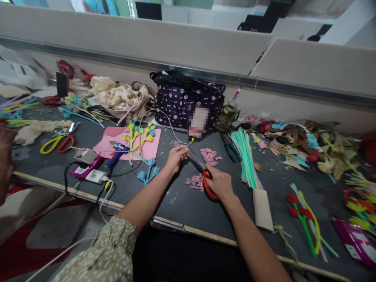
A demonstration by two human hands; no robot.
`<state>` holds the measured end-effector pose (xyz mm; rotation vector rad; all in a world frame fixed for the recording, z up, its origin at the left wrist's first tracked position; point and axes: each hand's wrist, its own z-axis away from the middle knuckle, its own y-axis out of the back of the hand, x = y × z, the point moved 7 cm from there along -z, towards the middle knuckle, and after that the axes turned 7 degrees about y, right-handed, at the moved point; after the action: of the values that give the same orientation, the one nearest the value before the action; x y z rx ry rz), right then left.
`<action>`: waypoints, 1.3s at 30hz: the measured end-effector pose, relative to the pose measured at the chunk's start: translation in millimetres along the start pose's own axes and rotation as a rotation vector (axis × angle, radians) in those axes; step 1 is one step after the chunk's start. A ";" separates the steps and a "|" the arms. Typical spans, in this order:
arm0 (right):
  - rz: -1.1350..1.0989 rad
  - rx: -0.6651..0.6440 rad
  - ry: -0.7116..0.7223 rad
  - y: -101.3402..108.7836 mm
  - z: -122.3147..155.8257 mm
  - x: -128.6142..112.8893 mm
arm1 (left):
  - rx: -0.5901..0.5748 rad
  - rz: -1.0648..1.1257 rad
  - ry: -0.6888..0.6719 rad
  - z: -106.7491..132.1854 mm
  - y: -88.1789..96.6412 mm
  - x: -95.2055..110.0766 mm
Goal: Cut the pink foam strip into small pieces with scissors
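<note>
My right hand (221, 181) grips a pair of scissors (208, 188) by its orange-red handles. The long metal blades point up and left, with their tips close to my left hand (176, 157). The fingers of that hand are pinched together; whatever is between them is too small to make out. Small cut pink pieces lie in two piles: one pile (209, 155) just beyond the scissors, and another pile (195, 182) left of the handles. To the left of my left hand rests a blue pipe-cleaner flower (149, 171).
Left are a pink sheet (102, 143) with yellow flowers, a blue glue gun (118, 152), a power strip (89, 168) and other scissors (60, 144). A dark patterned bag (173, 102) stands behind. Right are pliers (230, 148) and pipe cleaners (245, 156). Another person's hand (6, 156) shows far left.
</note>
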<state>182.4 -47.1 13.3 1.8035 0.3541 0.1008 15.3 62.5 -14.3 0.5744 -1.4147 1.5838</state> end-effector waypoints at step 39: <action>-0.036 0.041 -0.089 4.3 -2.3 9.5 | 0.059 -0.033 -0.044 -4.2 9.8 1.5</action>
<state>191.6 -43.1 16.9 1.8348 0.3275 -0.0125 7.2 67.6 -19.1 0.6678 -1.3874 1.6001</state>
